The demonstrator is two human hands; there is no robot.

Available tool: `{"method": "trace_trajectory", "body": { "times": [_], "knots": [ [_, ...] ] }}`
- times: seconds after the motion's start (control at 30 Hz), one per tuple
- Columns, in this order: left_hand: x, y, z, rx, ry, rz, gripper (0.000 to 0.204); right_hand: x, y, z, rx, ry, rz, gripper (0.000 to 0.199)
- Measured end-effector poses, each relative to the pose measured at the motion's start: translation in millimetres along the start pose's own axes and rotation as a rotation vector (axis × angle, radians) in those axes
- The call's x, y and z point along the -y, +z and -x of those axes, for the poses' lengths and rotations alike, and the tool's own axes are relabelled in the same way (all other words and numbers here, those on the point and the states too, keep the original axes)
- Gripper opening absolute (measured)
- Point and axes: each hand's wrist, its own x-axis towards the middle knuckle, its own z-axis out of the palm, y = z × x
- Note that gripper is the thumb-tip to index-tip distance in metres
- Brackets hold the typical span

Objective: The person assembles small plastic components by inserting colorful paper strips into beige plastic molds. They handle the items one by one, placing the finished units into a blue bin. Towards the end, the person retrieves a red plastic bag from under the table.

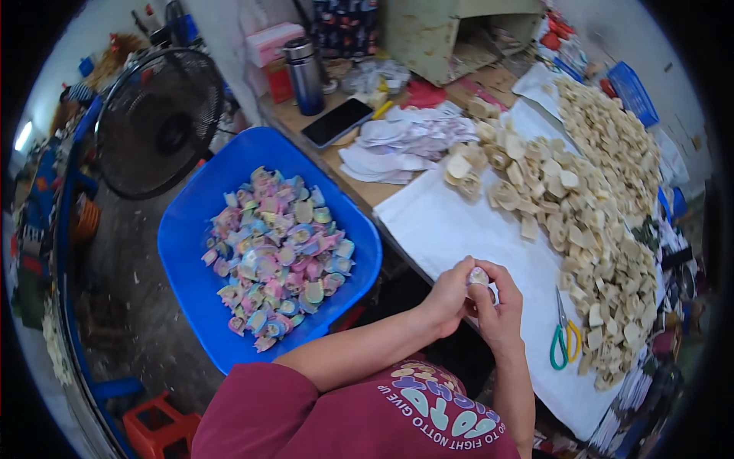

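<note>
In front of my chest, over the near edge of the white-covered table [428, 222], my two hands meet. Between their fingertips is a small pale rounded piece [478, 276], mostly covered by the fingers, so its exact kind does not show. My left hand [449, 294] has its fingers closed at the piece's left side. From the right, my right hand [501, 306] grips it with thumb and bent fingers. A big heap of small cream-coloured moulded pieces [585, 222] spreads over the table to the right. Left of my arms, a blue tub [180, 283] holds many pink, blue and yellow pieces [283, 252].
Scissors [564, 340] with green and yellow handles lie right of my hands. Behind the tub are a phone [337, 122], a steel-and-blue flask [304, 76] and crumpled white gloves [405, 141]. A black fan [160, 126] stands far left, a red stool [160, 425] lower left.
</note>
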Motion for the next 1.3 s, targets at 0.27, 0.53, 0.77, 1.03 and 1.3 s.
{"method": "trace_trajectory", "body": {
  "times": [0.27, 0.53, 0.77, 1.03, 1.3],
  "knots": [
    [-43.4, -86.5, 26.9, -0.153, 0.706, -0.959, 0.039, -10.2, 36.6, -1.9, 0.095, -0.152, 0.100, 0.031],
    [-92.4, -229.3, 82.2, -1.262, 0.789, -1.541, 0.050, -74.4, -22.1, 2.7, -0.085, 0.017, 0.333, 0.032],
    [-118.4, -293.8, 50.3, -1.434, 0.750, -1.494, 0.056, -98.3, -24.3, -3.0, -0.073, -0.066, 0.337, 0.024],
    [-125.4, -291.9, 33.1, -1.609, 0.676, -1.546, 0.050, -102.4, -33.1, 0.4, -0.063, 0.004, 0.204, 0.024],
    [-142.8, -254.9, 59.4, -1.315, 1.059, -1.006, 0.041, -47.2, 11.7, -39.3, 0.082, -0.218, 0.004, 0.028]
  ]
}}
